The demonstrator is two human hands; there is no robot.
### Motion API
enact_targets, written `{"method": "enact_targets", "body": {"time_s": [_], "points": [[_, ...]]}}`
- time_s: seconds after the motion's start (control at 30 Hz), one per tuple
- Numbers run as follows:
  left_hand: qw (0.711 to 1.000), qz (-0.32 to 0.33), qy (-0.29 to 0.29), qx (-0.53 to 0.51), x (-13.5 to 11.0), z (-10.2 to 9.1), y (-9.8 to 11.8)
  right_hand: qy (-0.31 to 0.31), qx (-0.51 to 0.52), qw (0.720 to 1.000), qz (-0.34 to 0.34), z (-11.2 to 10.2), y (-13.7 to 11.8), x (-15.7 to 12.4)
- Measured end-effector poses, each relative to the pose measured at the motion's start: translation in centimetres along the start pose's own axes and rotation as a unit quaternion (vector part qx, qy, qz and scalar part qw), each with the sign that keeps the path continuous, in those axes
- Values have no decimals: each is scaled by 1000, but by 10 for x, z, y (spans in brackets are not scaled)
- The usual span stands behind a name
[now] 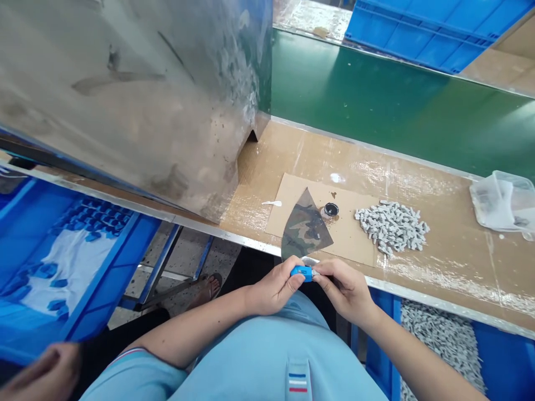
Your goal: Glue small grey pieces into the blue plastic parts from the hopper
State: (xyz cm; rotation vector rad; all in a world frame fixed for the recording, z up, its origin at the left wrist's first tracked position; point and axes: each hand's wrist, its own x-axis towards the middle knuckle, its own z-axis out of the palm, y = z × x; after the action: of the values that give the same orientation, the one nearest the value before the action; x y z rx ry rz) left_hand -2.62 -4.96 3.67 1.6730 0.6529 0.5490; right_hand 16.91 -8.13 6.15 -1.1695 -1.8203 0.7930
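My left hand point(276, 287) pinches a small blue plastic part point(301, 272) in front of my lap, just below the table edge. My right hand point(345, 287) meets it from the right, its fingertips closed on a small grey piece at the blue part's end. A pile of small grey pieces point(392, 225) lies on the cardboard-covered table point(460, 256). A camouflage cloth point(304, 227) and a small black cap point(331, 209) lie just beyond my hands.
A blue crate point(54, 267) with blue parts stands at the left, another bin point(443, 340) of grey pieces under the table at the right. A metal housing point(137, 94) looms at upper left. Behind run a green belt point(397, 106) and a clear bag point(504, 201).
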Motion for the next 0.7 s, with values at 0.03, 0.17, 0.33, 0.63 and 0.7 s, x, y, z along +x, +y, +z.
{"method": "enact_targets", "body": {"time_s": [0.03, 0.17, 0.33, 0.63, 0.7], "points": [[1000, -9, -6, -14, 0, 0, 1, -3, -18, 1000, -13, 0, -1, 0], [999, -35, -20, -24, 1, 0, 2, -21, -66, 997, -24, -1, 0, -3], [998, 24, -20, 55, 6, -4, 2, -85, -120, 989, -20, -11, 0, 3], [999, -25, -34, -12, 5, -10, 7, -133, -232, 956, -123, -12, -2, 11], [998, -41, -38, -34, 4, -9, 8, -130, -233, 955, -131, -11, -2, 10]]}}
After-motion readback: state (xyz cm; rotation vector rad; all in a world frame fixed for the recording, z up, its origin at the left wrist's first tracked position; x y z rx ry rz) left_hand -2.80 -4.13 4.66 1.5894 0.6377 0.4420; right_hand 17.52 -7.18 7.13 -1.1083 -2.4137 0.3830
